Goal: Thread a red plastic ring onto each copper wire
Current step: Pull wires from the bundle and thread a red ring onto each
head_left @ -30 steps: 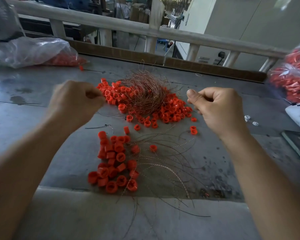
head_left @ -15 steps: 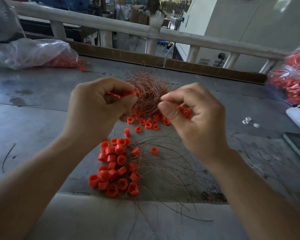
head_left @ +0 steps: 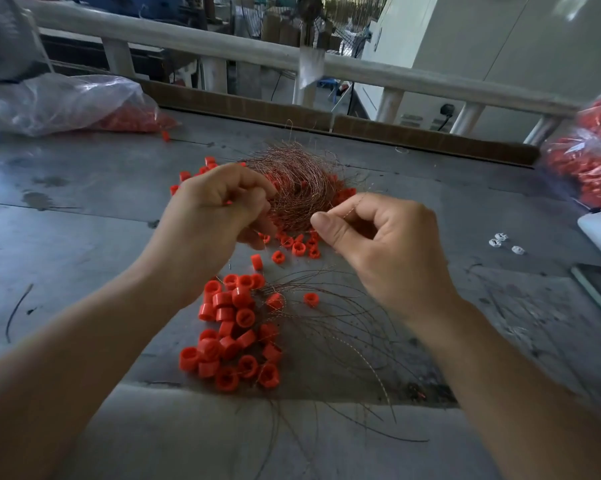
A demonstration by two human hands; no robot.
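Holding the right hand [head_left: 392, 251] up over the middle of the table [head_left: 84, 209], thumb and forefinger pinching a thin copper wire [head_left: 349, 211], with its free end poking up past the knuckles and the other fingers curling into the palm. Holding the left hand [head_left: 216, 216] just beside it at the same height, fingers curling in toward the thumb; not showing plainly whether anything is being held there. Reaching in with both bare forearms from the near corners, keeping the hands close but apart.

Hovering in front of a nest of wire [head_left: 302, 188] lying on a far heap of red rings [head_left: 292, 244]. Passing the left wrist above a near heap of rings [head_left: 229, 337], which is touching a fan of loose wires [head_left: 344, 317] spreading toward the near edge. Showing grey tabletop stretching wide to the left of the left arm, and more to the right, dotted with small white pieces [head_left: 500, 239]. Ending at the far side against a cardboard strip [head_left: 430, 136], with a pale railing [head_left: 188, 39] behind.

Lying at the far left, a clear plastic bag [head_left: 67, 102] holding red rings, with one ring sitting just outside its mouth. Bulging in at the right edge, a second clear bag [head_left: 590, 168] packed with red pieces.
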